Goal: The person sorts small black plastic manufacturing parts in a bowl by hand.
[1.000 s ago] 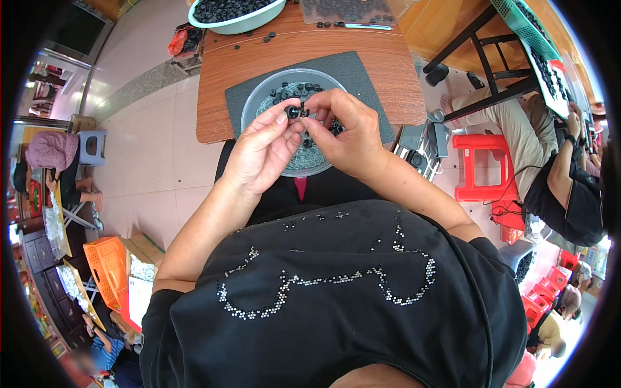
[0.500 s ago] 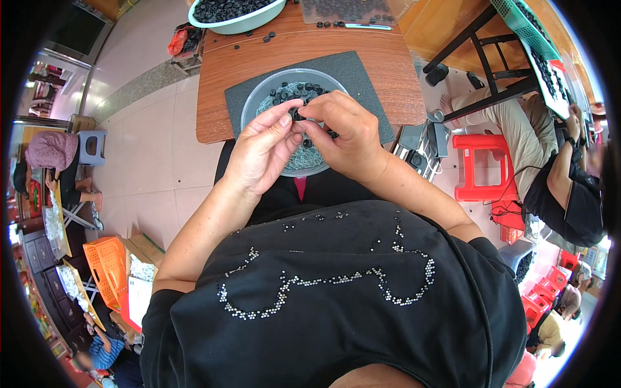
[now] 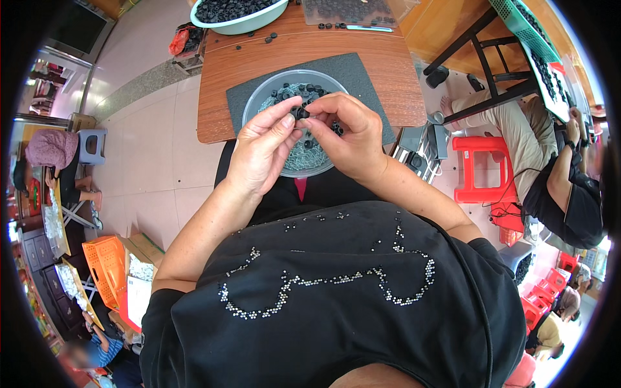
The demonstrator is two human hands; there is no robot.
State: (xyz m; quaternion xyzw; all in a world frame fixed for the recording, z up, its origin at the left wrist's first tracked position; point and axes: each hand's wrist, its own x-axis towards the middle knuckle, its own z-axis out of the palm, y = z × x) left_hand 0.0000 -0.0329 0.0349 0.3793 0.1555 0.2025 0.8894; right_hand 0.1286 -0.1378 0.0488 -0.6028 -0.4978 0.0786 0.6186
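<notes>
Above a grey round tub (image 3: 250, 103), my left hand (image 3: 261, 143) pinches a small black round plastic piece (image 3: 299, 112) between thumb and fingertips. From the other side, the thumb and forefinger of my right hand (image 3: 354, 132) close on the same piece, so the hands meet there. In the tub lie many thin, clear bluish strips (image 3: 304, 158), with several more black pieces (image 3: 313, 88) on top. Whether a strip is fixed to the held piece is too small to tell. The tub rests on a dark grey mat (image 3: 362, 71) at the table's near edge.
On the brown wooden table (image 3: 226, 71), a pale green basin (image 3: 249, 24) of black pieces and a clear bin (image 3: 349, 11) stand at the back. A thin light-blue tool (image 3: 370, 28) lies by the bin. To the right are a red stool (image 3: 482, 168) and a seated person (image 3: 556, 174).
The black piece has been turned slightly between my fingers and shows more of itself. My right fingertips have shifted a little on it; both hands stay over the tub.
</notes>
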